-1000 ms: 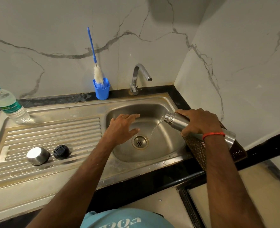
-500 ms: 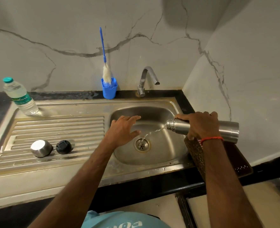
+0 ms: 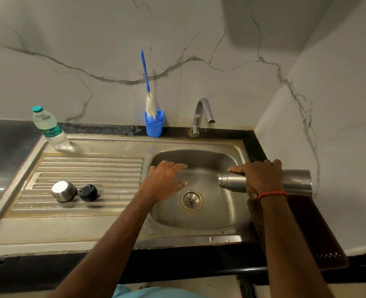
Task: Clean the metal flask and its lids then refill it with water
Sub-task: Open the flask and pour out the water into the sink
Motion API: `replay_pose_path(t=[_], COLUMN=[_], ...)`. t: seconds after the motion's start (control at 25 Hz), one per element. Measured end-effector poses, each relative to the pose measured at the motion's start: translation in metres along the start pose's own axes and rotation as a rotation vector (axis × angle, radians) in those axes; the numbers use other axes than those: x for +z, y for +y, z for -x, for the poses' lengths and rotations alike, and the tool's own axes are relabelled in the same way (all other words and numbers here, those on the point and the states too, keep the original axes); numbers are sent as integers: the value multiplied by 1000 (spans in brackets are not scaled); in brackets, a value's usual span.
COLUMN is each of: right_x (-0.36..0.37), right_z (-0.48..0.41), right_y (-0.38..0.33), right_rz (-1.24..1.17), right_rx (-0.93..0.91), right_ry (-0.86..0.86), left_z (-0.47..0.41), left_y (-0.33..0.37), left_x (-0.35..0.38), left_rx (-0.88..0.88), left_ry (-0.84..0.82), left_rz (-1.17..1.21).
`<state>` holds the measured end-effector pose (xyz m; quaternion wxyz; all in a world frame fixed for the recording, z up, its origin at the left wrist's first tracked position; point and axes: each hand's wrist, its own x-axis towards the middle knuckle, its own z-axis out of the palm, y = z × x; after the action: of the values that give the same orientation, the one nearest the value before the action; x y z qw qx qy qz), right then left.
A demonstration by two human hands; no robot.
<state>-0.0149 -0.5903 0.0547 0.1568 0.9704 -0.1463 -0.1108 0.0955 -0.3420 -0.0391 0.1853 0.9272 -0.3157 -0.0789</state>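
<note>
Fingers (image 3: 237, 169) of the right hand (image 3: 261, 179) wrapped the metal flask (image 3: 296, 182), held level over the right edge of the sink (image 3: 177, 238) with its open mouth pointing left. Above the sink the left hand (image 3: 164, 181) hovered, fingers spread and holding nothing; the steel cap (image 3: 63, 191) and black lid (image 3: 88, 192) sat side by side on the drainboard (image 3: 91, 164).

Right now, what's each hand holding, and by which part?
Right hand grips the flask around its body just behind the neck. Left hand holds nothing, fingers spread over the sink.

Walls (image 3: 87, 46): white marble, grey veins; corner at the upper right.
Counter (image 3: 3, 145): black stone, left edge and bottom.
</note>
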Motion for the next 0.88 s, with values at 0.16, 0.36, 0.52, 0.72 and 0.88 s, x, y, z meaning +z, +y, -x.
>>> replay_pose_path(t=[0.16,0.36,0.52,0.72,0.88], right_x=[6,9,3,-13,-36], right_z=[-8,-20,-27,-37,-42], right_y=[-4,-9,-18,-46,-78], right_rz=[25,-54,-363,-883,-1154], right_rx=[-76,-141,-239,-290,-344], right_ry=[66,87,144,143,145], left_z=[5,19,31,29,25], left_y=[6,14,17,11,9], left_x=[3,11,10,-10,-33], left_rx=[-22,-64,-95,-91,-62], left_ry=[-4,-22,-1,-11,45], left_rz=[-45,-68,-72,-71,190])
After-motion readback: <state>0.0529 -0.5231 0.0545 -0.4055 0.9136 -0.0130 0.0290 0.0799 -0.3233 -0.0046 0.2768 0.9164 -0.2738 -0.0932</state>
